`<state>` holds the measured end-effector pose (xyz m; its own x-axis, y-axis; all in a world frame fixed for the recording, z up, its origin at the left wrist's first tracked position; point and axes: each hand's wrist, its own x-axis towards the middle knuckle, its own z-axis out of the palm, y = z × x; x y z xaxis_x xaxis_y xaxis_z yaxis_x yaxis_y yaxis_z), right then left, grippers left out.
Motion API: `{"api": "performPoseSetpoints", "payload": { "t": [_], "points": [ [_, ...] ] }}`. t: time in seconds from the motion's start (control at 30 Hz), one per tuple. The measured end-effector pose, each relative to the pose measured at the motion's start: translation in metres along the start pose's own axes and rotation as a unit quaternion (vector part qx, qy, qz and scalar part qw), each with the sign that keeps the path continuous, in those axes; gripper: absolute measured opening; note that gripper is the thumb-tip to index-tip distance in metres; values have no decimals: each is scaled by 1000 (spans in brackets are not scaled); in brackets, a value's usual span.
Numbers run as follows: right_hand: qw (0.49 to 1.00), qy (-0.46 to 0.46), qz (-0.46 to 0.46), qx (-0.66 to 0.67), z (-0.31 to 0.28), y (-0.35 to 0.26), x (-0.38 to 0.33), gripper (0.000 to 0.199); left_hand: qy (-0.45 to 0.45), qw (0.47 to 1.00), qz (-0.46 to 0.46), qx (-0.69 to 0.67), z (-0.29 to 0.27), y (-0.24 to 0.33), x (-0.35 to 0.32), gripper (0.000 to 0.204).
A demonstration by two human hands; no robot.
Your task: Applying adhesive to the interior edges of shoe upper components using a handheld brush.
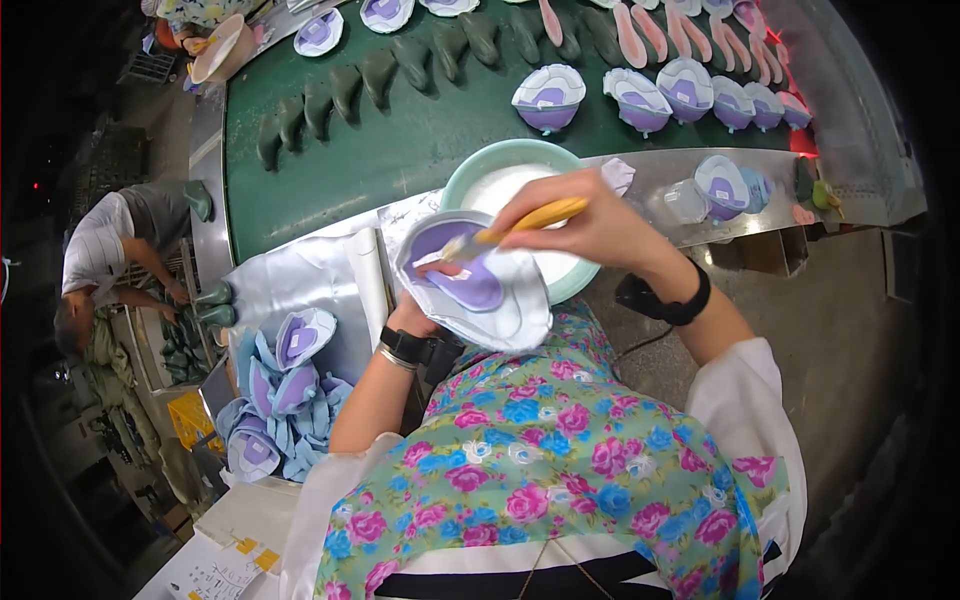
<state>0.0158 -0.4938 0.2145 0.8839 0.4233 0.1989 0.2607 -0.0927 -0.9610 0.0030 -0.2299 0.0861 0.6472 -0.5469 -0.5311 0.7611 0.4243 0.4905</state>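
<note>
My left hand [412, 316] grips a purple-and-white shoe upper [510, 318] from beneath and tilts its sole side up; most of the fingers are hidden under it. In my right hand [585, 212] is a brush with a yellow handle [553, 212]. Its bristles, slightly blurred, are at the purple inner part of the upper. Just behind the upper stands a pale green bowl [462, 180] of white liquid, partly covered by my right hand and the upper.
Dark green foot-shaped lasts [378, 75] and more uppers [549, 98] line the green conveyor belt [400, 150]. Pink insoles [630, 36] lie at the far right. A pile of uppers [295, 388] sits left. A co-worker [110, 240] bends over at the left.
</note>
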Motion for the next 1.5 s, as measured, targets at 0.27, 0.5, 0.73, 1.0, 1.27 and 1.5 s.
{"api": "performPoseSetpoints", "payload": {
  "t": [0.27,0.5,0.73,1.0,1.27,1.5],
  "points": [
    [985,97,144,-24,-12,40,4,15,72,975,-208,-40,32,-11,9,14],
    [970,167,176,6,-19,40,-19,24,61,993,86,49,7,1,5,33],
    [969,-53,103,-218,27,22,87,40,44,893,384,229,19,52,45,57],
    [895,-114,160,-402,-7,177,163,36,365,582,303,661,-211,104,-10,49],
    [815,-42,212,-538,-24,278,166,34,439,639,-95,625,-391,148,-216,72],
    [913,-91,173,-359,102,145,142,23,314,391,-222,836,-420,138,-127,39]
  ]
}}
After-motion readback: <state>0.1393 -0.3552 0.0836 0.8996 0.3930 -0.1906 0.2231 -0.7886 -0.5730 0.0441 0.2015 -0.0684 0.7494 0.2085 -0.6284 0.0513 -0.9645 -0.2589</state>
